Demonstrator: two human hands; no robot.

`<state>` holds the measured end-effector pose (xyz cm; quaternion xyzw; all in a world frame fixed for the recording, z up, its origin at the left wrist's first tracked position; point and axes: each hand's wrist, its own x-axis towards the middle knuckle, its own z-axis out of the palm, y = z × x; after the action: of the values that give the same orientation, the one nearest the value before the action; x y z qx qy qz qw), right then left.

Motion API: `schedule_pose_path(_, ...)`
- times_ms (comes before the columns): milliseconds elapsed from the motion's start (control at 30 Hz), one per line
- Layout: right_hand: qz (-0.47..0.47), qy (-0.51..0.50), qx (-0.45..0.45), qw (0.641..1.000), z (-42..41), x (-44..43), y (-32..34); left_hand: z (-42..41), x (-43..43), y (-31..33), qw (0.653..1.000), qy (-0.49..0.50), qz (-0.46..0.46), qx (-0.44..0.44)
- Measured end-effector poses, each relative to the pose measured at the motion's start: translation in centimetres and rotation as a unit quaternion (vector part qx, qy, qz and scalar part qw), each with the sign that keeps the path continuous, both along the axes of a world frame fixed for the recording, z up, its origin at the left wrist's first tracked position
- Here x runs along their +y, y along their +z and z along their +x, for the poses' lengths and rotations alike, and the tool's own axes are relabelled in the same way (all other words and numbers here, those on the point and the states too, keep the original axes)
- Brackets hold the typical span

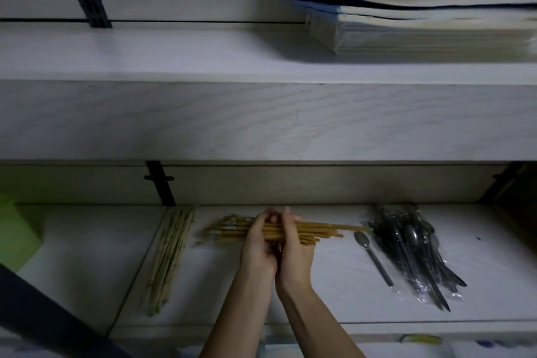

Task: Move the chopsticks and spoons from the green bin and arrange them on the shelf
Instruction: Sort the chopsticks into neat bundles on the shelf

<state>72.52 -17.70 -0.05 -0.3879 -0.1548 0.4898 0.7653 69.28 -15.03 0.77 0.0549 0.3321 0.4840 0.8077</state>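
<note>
Both hands are meeting at the middle of the lower shelf (334,285), a pale, smooth board with a faint wood-grain print. The left hand (258,244) and the right hand (296,247) are pressing side by side, fingers curling closed around a bundle of golden-brown chopsticks (313,232). These thin, straight wooden sticks are lying crosswise, their ends sticking out unevenly to the left and right of the grip; whether the bundle is resting on the board or being held just above it is hard to tell.

Just beside the hands on the left, a second bundle of paler chopsticks (168,259) with a knotted, bamboo-like surface is lying flat on the shelf, running front to back. At the far left edge, a corner of the green bin (17,232) is showing, matte and boxy.

To the right, 1 loose metal spoon (372,256) with an oval bowl and a slim handle is lying on the board, near the tips of the held sticks. Beside it, a heap of dark spoons in crinkled clear plastic (418,250) is catching glints of light.

On the upper shelf (174,61), a stack of flat, soft-edged sheets (421,29), white with 1 blue layer, is sagging slightly. Black slotted metal brackets (159,183) are standing against the back wall.
</note>
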Motion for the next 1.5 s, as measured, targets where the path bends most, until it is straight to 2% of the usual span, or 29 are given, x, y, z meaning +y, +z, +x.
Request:
schedule_pose_path(167,0.000,-0.048,0.131,0.990,0.4,0.9,0.6,0.0,-0.1,-0.1,0.998,0.039,-0.031,-0.044)
schedule_pose_path(267,-0.007,-0.080,0.186,0.979,1.0,1.1,1.9,-0.1,-0.3,0.2,0.991,0.117,-0.043,-0.047)
schedule_pose_path(400,0.016,-0.131,0.189,0.973,2.8,1.5,3.0,-2.1,0.3,0.1,0.966,0.250,-0.031,-0.055)
schedule_pose_path(500,0.033,-0.140,0.186,0.972,4.6,1.9,3.2,-4.1,0.7,-1.0,0.965,0.256,-0.020,-0.052)
schedule_pose_path(633,0.037,-0.143,0.100,0.984,6.0,2.2,4.1,-4.6,0.9,-3.2,0.991,0.120,-0.051,0.009)
schedule_pose_path(700,0.026,-0.141,0.018,0.990,6.5,2.4,4.5,-4.6,0.4,-4.5,0.990,0.071,-0.039,0.116)
schedule_pose_path(800,0.004,-0.121,-0.137,0.983,6.7,2.7,4.6,-5.5,-0.1,-5.9,0.944,0.108,-0.011,0.313)
schedule_pose_path(867,0.001,-0.085,-0.207,0.975,6.4,2.9,4.3,-6.1,0.0,-5.6,0.909,0.109,0.082,0.393)
schedule_pose_path(933,0.003,-0.043,-0.260,0.965,5.7,3.2,4.1,-6.2,0.1,-4.9,0.887,0.020,0.197,0.416)
schedule_pose_path(1000,0.008,-0.005,-0.298,0.955,5.0,3.5,3.9,-6.0,0.2,-4.0,0.863,-0.097,0.289,0.402)
schedule_pose_path(1067,0.014,0.044,-0.336,0.941,4.2,3.6,3.9,-5.3,0.4,-3.3,0.811,-0.187,0.367,0.414)
schedule_pose_path(1100,0.020,0.067,-0.348,0.935,3.9,3.5,3.9,-4.7,0.6,-3.1,0.796,-0.212,0.377,0.423)
schedule_pose_path(1133,0.024,0.087,-0.359,0.929,3.6,3.4,3.8,-4.1,0.7,-2.9,0.796,-0.222,0.373,0.423)
schedule_pose_path(1200,0.026,0.115,-0.375,0.920,3.0,3.2,4.0,-2.8,1.0,-2.5,0.823,-0.218,0.342,0.397)
schedule_pose_path(1333,0.030,0.139,-0.365,0.920,2.7,2.9,4.2,-1.6,0.8,-2.4,0.868,-0.146,0.308,0.360)
schedule_pose_path(1500,0.041,0.165,-0.366,0.915,2.3,3.0,4.6,-0.9,0.0,-0.8,0.889,-0.087,0.293,0.340)
